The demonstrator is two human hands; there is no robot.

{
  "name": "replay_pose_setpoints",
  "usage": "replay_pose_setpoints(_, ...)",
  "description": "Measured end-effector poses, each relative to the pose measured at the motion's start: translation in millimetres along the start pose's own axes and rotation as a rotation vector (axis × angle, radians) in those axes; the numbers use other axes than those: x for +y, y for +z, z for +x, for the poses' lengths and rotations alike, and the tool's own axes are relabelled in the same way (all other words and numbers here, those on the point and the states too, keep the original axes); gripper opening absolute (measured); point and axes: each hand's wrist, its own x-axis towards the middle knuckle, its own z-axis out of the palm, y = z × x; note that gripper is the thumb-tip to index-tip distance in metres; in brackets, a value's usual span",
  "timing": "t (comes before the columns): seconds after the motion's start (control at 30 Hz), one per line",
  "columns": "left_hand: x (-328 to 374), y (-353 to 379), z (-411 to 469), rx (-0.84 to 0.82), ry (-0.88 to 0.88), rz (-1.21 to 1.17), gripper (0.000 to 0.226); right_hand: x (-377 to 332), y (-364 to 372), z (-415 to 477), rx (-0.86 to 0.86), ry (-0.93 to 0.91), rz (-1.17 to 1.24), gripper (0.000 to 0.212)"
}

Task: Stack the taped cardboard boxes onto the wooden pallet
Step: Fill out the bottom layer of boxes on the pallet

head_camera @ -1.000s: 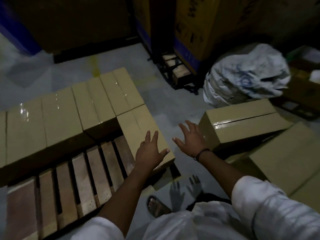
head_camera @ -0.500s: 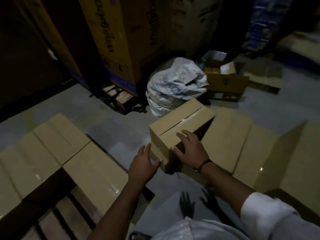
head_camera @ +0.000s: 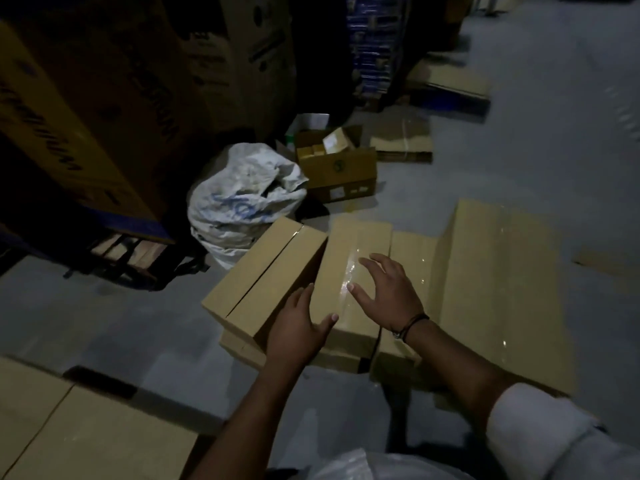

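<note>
Several taped cardboard boxes lie on the grey floor in front of me. One tilted box (head_camera: 263, 275) rests on top of another at the left of the group. Beside it lies a second taped box (head_camera: 349, 268) with shiny tape along its top. My left hand (head_camera: 298, 327) is spread at the gap between these two boxes, thumb on the second box's near end. My right hand (head_camera: 384, 289) hovers open over that box's top, fingers apart. A larger box (head_camera: 491, 289) lies further right. Stacked boxes (head_camera: 79, 434) fill the bottom left; the wooden pallet is out of view.
A white sack (head_camera: 242, 202) stands behind the boxes. An open carton (head_camera: 336, 168) with small items and flattened cardboard (head_camera: 401, 143) lie beyond. Tall printed cartons (head_camera: 104, 98) on a pallet rise at the left. Grey floor (head_camera: 519, 116) stretches to the right.
My view has swung right, away from the pallet, and closer to the loose boxes. Both hands have moved from the tilted box toward the taped box beside it.
</note>
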Motion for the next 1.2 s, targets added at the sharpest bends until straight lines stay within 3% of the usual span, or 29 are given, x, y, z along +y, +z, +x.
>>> replay_pose_setpoints(0.5, 42, 41, 91, -0.232, 0.279, 0.041, 0.078, 90, -26, -38, 0.171, 0.453, 0.003, 0.055)
replay_pose_setpoints(0.7, 71, 65, 105, -0.308, 0.354, 0.001, 0.076, 113, -35, -54, 0.238, 0.564, 0.009, 0.069)
replay_pose_setpoints(0.87, 88, 88, 111, -0.368, 0.386, 0.007, 0.076, 138, -40, -59, 0.256, 0.592, -0.049, 0.060)
replay_pose_setpoints(1.2, 159, 147, 137, -0.375, 0.317, 0.046, 0.080, 220, -69, -52, 0.159, 0.691, -0.114, 0.068)
